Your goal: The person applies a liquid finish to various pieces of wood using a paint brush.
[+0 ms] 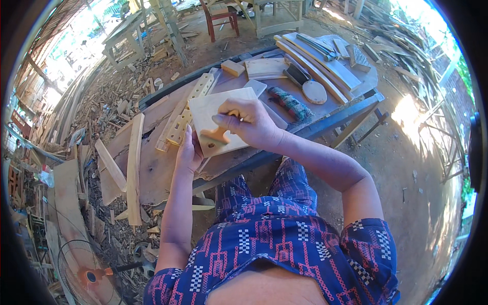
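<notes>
A pale, squarish wooden block or panel [207, 108] is held tilted over the workbench. My left hand [189, 152] grips its lower left edge, thumb up along the side and the other fingers mostly hidden. My right hand [249, 122] is closed round a small tan wooden piece [216, 135] with curved edges, lying against the panel's face. This piece is slightly blurred, and its exact kind does not show. A dark hole shows near the panel's lower corner. Just beyond my left hand lies a wooden rail with a row of holes [189, 112].
The workbench [152, 175] carries long boards [325, 63], an oval-ended brush-like tool [314, 92], a plaid cloth roll [290, 103] and a small wood block [233, 68]. Loose strips [134, 168] overhang its left end. A fan [91, 276] stands lower left; a red chair [219, 20] is beyond.
</notes>
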`<state>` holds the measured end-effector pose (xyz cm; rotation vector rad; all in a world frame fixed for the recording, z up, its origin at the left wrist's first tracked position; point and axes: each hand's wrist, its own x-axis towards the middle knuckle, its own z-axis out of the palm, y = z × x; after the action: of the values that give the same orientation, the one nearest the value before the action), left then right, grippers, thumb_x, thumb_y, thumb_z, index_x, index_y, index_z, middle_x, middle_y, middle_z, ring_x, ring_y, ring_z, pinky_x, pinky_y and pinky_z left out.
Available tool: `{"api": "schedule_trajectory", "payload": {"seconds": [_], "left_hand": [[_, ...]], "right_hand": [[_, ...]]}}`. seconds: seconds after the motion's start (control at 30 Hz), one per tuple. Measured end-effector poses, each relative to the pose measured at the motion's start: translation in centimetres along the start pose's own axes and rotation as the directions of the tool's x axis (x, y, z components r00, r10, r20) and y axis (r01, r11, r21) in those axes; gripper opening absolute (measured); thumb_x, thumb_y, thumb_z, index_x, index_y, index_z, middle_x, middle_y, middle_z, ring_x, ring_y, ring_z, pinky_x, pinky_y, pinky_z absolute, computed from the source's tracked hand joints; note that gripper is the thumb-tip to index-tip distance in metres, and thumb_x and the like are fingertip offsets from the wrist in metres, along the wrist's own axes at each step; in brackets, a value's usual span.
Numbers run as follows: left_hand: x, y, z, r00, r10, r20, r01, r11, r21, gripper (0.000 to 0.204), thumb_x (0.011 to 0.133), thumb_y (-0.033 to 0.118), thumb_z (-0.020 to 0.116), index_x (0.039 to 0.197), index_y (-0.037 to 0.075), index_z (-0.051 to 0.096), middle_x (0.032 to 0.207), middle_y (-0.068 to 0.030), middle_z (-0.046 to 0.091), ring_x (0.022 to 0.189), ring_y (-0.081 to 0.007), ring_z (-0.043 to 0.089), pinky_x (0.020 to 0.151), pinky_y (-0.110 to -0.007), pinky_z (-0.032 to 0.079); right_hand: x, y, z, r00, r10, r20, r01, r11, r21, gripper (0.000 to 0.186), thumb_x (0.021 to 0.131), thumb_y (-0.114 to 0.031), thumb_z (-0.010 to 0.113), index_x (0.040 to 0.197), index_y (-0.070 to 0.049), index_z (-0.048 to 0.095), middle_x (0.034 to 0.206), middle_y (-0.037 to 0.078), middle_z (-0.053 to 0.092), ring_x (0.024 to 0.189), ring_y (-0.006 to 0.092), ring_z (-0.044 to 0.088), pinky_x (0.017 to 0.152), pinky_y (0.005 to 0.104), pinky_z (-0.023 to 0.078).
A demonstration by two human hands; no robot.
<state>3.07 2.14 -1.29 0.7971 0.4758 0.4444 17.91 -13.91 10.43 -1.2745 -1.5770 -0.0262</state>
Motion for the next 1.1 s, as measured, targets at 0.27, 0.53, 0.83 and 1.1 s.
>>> {"api": "schedule_trajectory", "payload": {"seconds": [0.27, 0.53, 0.83, 1.1], "left_hand": [[-0.1, -0.4, 0.0, 0.998, 0.054, -0.044, -0.052, 0.997, 0.052, 0.057, 0.092, 0.05, 0.035, 0.129, 0.007, 0.04, 0.125, -0.009, 0.05, 0.112, -0.0222, 0.051, 0.094, -0.04, 0.042], [-0.3, -0.6, 0.4, 0.995, 0.101, 0.012, -0.102, 0.989, 0.109, 0.044, 0.078, 0.009, 0.065, 0.119, 0.006, 0.048, 0.109, -0.0079, 0.057, 0.097, -0.0175, 0.058, 0.083, -0.035, 0.051], [-1.3, -1.0, 2.5, 0.99, 0.126, -0.068, -0.126, 0.992, 0.007, 0.052, 0.077, 0.001, 0.058, 0.126, 0.006, 0.041, 0.112, -0.0085, 0.056, 0.1, -0.0217, 0.057, 0.088, -0.037, 0.048], [-2.4, 5.2, 0.6, 0.949, 0.313, -0.041, -0.301, 0.936, 0.181, 0.046, 0.075, 0.0, 0.06, 0.12, 0.005, 0.049, 0.109, -0.0078, 0.059, 0.098, -0.0187, 0.058, 0.087, -0.033, 0.048]], "right_hand": [[-2.5, 6.2, -2.5, 0.747, 0.664, 0.031, -0.506, 0.538, 0.674, 0.018, 0.083, -0.016, 0.063, 0.083, 0.001, 0.06, 0.072, 0.01, 0.063, 0.055, 0.0137, 0.06, 0.043, 0.0223, 0.047], [-6.6, 13.0, -10.4, 0.562, 0.737, -0.375, -0.448, 0.653, 0.611, 0.02, 0.082, -0.019, 0.064, 0.075, -0.001, 0.059, 0.066, 0.008, 0.061, 0.045, 0.0123, 0.055, 0.04, 0.0225, 0.046], [-10.4, 17.1, -7.9, 0.322, 0.889, -0.327, -0.146, 0.388, 0.91, 0.019, 0.089, -0.02, 0.053, 0.093, -0.001, 0.054, 0.083, 0.013, 0.063, 0.054, 0.0202, 0.058, 0.057, 0.0334, 0.053], [-14.9, 20.0, -8.2, 0.481, 0.863, -0.157, 0.097, 0.125, 0.987, 0.026, 0.091, -0.025, 0.05, 0.094, 0.0, 0.052, 0.083, 0.014, 0.061, 0.061, 0.0218, 0.059, 0.068, 0.0401, 0.053]]}}
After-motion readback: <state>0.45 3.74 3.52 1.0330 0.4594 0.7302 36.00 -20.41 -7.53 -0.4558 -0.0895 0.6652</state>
